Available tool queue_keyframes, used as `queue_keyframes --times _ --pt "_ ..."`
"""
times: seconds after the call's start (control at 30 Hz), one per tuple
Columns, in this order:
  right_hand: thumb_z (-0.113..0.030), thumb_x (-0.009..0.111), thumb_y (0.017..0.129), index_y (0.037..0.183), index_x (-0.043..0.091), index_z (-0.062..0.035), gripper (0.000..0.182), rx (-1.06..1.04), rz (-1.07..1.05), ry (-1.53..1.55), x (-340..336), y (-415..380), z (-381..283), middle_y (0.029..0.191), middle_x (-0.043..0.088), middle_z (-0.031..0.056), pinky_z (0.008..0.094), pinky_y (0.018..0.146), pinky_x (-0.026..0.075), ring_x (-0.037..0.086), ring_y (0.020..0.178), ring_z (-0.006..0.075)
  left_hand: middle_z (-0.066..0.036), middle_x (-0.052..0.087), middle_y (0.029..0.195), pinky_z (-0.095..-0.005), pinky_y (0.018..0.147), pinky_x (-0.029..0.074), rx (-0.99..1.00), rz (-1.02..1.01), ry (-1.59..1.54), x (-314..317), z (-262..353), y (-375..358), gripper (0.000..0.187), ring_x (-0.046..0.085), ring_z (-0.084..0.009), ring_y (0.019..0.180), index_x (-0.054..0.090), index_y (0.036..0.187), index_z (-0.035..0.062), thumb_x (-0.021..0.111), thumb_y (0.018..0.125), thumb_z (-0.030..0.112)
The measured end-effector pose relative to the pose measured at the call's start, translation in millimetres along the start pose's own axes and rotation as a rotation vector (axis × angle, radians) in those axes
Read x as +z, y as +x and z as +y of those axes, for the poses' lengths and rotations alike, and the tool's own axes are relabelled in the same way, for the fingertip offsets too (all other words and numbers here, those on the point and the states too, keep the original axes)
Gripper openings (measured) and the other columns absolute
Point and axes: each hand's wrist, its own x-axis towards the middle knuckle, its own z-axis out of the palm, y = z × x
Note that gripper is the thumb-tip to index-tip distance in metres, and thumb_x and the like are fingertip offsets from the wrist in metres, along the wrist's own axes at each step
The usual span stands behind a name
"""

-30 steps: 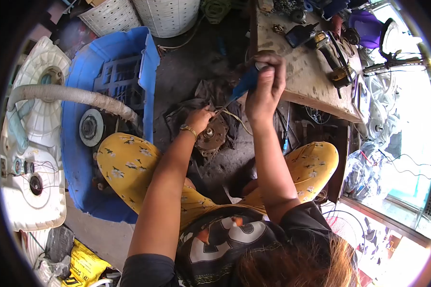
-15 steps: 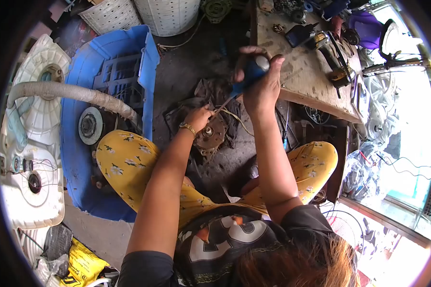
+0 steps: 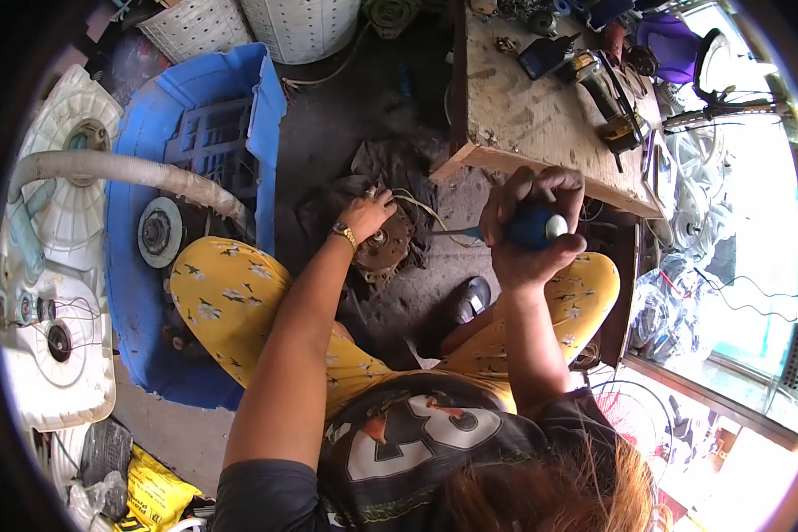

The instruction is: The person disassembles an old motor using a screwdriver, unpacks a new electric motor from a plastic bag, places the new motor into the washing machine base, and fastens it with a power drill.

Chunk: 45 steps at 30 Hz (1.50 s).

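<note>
My right hand (image 3: 532,253) is wrapped round the blue handle of a screwdriver (image 3: 455,232), held above the floor to the right of the motor. Its shaft points left, and the tip is apart from the motor. The round, rusty-brown motor (image 3: 388,251), with a short metal shaft at its centre, lies on a dark cloth (image 3: 386,164) between my legs. Across its upper left rim rests my left hand (image 3: 366,217), fingers partly spread and touching it. A pale wire (image 3: 430,211) runs from beside the motor towards the right.
On my left stands a blue plastic washer casing (image 3: 266,133) with a ribbed hose (image 3: 124,167) across it. A wooden workbench (image 3: 523,124) at the upper right carries tools and parts; its corner is close to my right hand. White perforated drums (image 3: 301,27) stand at the back.
My right hand has swung right and down with the screwdriver, whose tip has left the motor. My left hand's fingers have loosened and spread over the motor's rim.
</note>
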Motion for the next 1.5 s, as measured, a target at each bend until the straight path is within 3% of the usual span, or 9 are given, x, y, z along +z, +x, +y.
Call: queue_keyframes --times 0.13,0.5,0.67,0.87,0.97,1.23,1.47,1.5 --pt "-0.067 0.053 0.076 0.102 0.043 -0.0068 0.066 -0.057 0.022 -0.06 2 -12 1 0.071 0.044 0.0097 0.022 0.034 0.034 0.04 0.043 0.0132 -0.012 0.043 0.129 -0.0403 0.081 0.051 0.038 -0.047 0.045 -1 1 3 0.038 0.047 -0.0388 0.115 0.051 0.121 0.0157 0.042 0.085 0.01" --pt "-0.067 0.046 0.081 0.076 0.045 -0.003 0.064 0.004 0.018 -0.105 -1 -26 0 0.065 0.041 0.0091 0.0231 0.033 0.033 0.038 0.039 0.0136 -0.011 0.053 0.118 -0.0354 0.072 0.054 0.108 -0.015 0.087 -1 -4 3 0.039 0.054 -0.035 0.107 0.055 0.121 0.0167 0.044 0.083 0.012" --pt "-0.065 0.046 0.082 0.075 0.044 -0.0037 0.062 0.001 0.006 -0.097 1 -25 3 0.064 0.04 0.009 0.0233 0.033 0.032 0.037 0.039 0.0135 -0.013 0.056 0.114 -0.0362 0.072 0.054 0.075 0.02 0.043 7 -5 4 0.037 0.056 -0.0359 0.103 0.056 0.118 0.0159 0.045 0.083 0.012" --pt "-0.066 0.046 0.081 0.076 0.043 -0.0042 0.063 -0.014 0.034 -0.125 5 -28 6 0.065 0.04 0.0088 0.0233 0.033 0.032 0.036 0.039 0.0135 -0.013 0.056 0.113 -0.0398 0.072 0.052 0.001 -0.134 0.007 4 -2 14 0.032 0.061 -0.0321 0.093 0.057 0.114 0.0135 0.047 0.084 0.015" --pt "-0.067 0.046 0.081 0.076 0.043 -0.0044 0.063 -0.02 0.057 -0.121 5 -28 5 0.066 0.04 0.0085 0.0234 0.033 0.032 0.036 0.04 0.0135 -0.013 0.056 0.113 -0.0402 0.071 0.052 0.021 0.004 -0.112 5 -7 3 0.032 0.062 -0.0296 0.089 0.055 0.114 0.0131 0.048 0.083 0.016" --pt "-0.067 0.044 0.082 0.074 0.043 -0.0055 0.062 -0.083 0.119 -0.242 -8 -20 10 0.067 0.039 0.0072 0.0234 0.034 0.032 0.037 0.042 0.0136 -0.015 0.054 0.116 -0.0408 0.074 0.052 0.031 -0.046 -0.074 -2 -5 2 0.035 0.062 -0.0307 0.089 0.053 0.117 0.0118 0.049 0.083 0.013" --pt "-0.068 0.045 0.08 0.074 0.044 -0.0076 0.061 -0.099 0.182 -0.132 -11 -25 0 0.065 0.038 0.0061 0.0228 0.033 0.032 0.037 0.041 0.0134 -0.016 0.052 0.122 -0.0405 0.074 0.052 -0.064 -0.151 -0.024 1 2 10 0.04 0.063 -0.0318 0.088 0.049 0.123 0.0098 0.047 0.083 0.012" --pt "-0.067 0.044 0.081 0.074 0.044 -0.0078 0.06 -0.091 0.186 -0.103 -10 -25 -2 0.064 0.038 0.0061 0.0225 0.033 0.032 0.038 0.041 0.0136 -0.016 0.053 0.12 -0.0401 0.074 0.053 -0.036 -0.095 -0.057 3 0 8 0.038 0.063 -0.0311 0.087 0.05 0.121 0.0092 0.047 0.083 0.011"
